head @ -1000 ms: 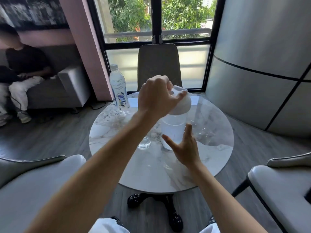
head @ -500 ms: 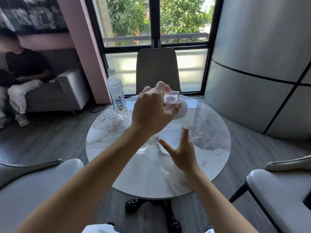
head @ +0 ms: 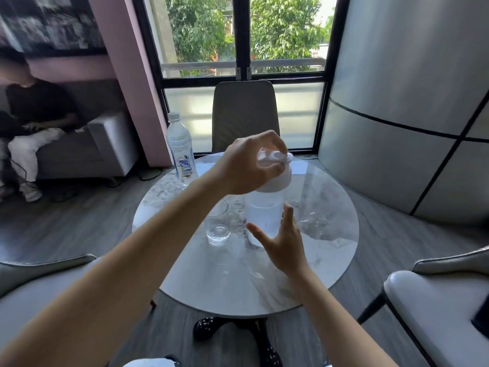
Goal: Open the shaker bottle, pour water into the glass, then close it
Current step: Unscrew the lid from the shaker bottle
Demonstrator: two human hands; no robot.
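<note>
Round marble table [head: 330, 260]: water bottle [head: 180, 151] at far-left edge; grey chair [head: 244, 115] behind; seated person [head: 34, 123] far left.

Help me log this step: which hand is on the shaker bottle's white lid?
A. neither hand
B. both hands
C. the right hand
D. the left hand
D: the left hand has its grip on the white lid, while the right hand is open at the shaker bottle body.

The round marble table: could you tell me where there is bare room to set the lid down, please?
The round marble table is bare right of the translucent white-lidded shaker bottle, and along the near edge. It is crowded at centre-left, where the clear drinking glass stands beside the shaker, with the labelled plastic water bottle at the far left rim.
</note>
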